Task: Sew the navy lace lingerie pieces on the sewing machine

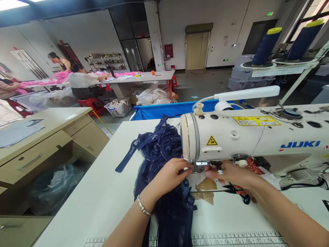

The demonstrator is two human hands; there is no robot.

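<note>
A white sewing machine (221, 133) stands over the table, its needle area low at the left end of the head. My left hand (172, 175), with a bracelet at the wrist, is closed in a pinch just left of the needle area; what its fingers hold is too small to make out. From the other side my right hand (228, 173) reaches under the machine head, fingertips drawn together near the presser foot and partly hidden. Dark navy sheer fabric (161, 147) lies bunched left of the machine and runs down under my left wrist towards the front edge.
Black-handled scissors (235, 188) lie by my right wrist, beside brown tape (207, 188) on the table. A printed ruler (231, 238) lines the front edge. Navy thread cones (267, 48) stand at the upper right. A blue cloth bin (159, 111) sits behind; co-workers sit further left.
</note>
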